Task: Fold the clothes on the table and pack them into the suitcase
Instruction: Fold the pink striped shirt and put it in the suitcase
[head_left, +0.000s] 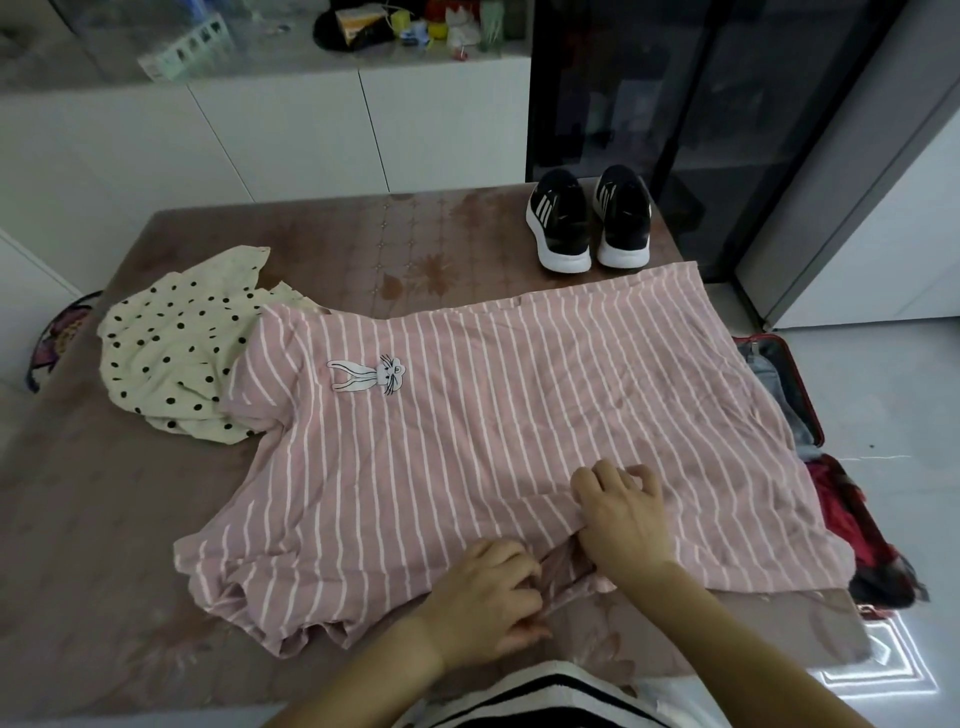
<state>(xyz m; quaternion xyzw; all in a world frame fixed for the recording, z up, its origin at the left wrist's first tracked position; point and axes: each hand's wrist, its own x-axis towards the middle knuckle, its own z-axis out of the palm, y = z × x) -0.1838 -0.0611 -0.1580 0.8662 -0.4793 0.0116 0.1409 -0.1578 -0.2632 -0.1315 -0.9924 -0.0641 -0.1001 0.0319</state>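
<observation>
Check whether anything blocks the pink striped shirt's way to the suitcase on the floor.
Nothing visible does. The pink striped shirt, gripped at its near hem by the left hand and right hand, reaches the right edge of the table, and the open suitcase lies below there. The shoes sit farther back.

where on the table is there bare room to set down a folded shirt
Bare table beyond the pink striped shirt, between the polka-dot garment and the sneakers; more at the near-left corner. The shirt covers the middle and right.
</observation>
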